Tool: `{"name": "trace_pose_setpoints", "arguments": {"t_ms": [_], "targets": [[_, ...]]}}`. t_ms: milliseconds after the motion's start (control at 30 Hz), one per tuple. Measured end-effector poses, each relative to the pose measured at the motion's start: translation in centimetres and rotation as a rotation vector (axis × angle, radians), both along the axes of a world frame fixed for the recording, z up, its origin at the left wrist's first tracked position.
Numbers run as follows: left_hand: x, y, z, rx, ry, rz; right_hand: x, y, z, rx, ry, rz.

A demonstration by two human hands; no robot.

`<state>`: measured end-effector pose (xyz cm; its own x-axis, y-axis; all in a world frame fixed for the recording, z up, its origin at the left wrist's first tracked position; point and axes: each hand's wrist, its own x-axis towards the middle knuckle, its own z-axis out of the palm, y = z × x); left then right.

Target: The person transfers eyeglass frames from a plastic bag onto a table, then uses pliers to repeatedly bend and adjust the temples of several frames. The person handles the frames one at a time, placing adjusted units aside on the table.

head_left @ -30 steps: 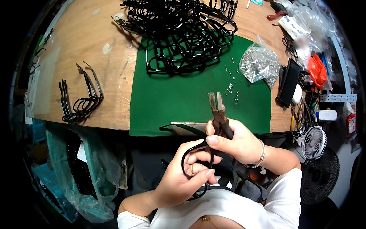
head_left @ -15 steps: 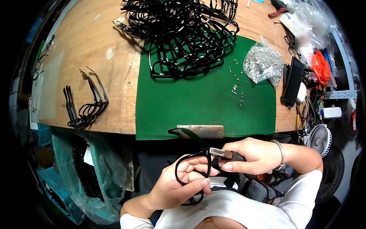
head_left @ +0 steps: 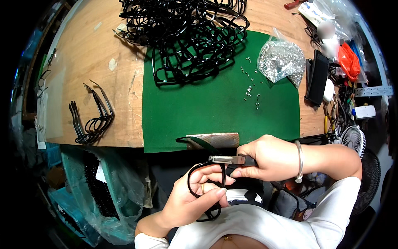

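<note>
My left hand is closed around a black glasses frame, its thumb and fingers on either side of a rim. One temple of that frame points up and left, past the table's front edge. My right hand grips pliers with flat metal jaws. The jaws lie across the upper corner of the frame, where rim and temple meet; whether they bite on it I cannot tell. Both hands are in front of the table edge, just below a small metal-faced block on the green mat.
A heap of black glasses frames covers the mat's far side. Small metal pieces lie scattered near a clear bag full of them. More frames stand on the left. A black phone-like slab and a fan are at right.
My right hand has moved up and left, bringing the pliers' jaws from beside the frame's corner to across it. My left hand keeps hold of the frame. The view has shifted slightly.
</note>
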<state>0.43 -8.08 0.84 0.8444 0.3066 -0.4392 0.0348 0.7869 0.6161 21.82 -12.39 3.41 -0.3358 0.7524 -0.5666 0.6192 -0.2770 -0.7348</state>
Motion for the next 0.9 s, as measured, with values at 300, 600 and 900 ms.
{"name": "trace_pose_setpoints", "arguments": {"t_ms": [300,600,900], "targets": [[0.2,1.3,0.7,-0.003,-0.008,0.015,1.6,0.4,-3.1,0.271,0.116,-0.253],[-4.2,8.9,-0.9,1.300,0.366,0.101,0.5,-1.0,-8.4,0.597,0.182,-0.568],[-10.7,17.6,-3.7,1.475,0.753,0.067,-0.2,-1.4,-9.0,0.575,0.250,-0.684]]}}
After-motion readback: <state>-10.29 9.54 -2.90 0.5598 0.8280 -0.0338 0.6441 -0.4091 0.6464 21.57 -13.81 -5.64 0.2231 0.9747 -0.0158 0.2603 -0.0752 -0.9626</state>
